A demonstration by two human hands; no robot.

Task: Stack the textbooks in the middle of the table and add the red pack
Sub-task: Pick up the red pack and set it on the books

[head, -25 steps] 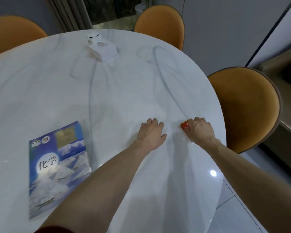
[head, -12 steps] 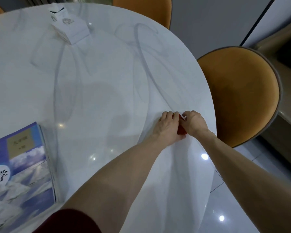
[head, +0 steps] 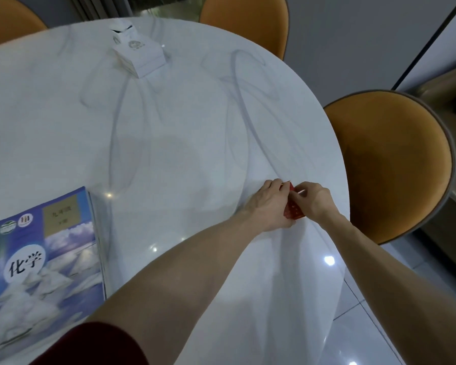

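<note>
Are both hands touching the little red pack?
Touching. The head view shows the left hand and right hand both pinching the red pack, with fingers overlapping its edges near the table rim.

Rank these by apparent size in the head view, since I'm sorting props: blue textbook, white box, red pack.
1. blue textbook, though it lies nearest the camera.
2. white box, farther away, so its true size is uncertain.
3. red pack, partly hidden between both hands.
</note>
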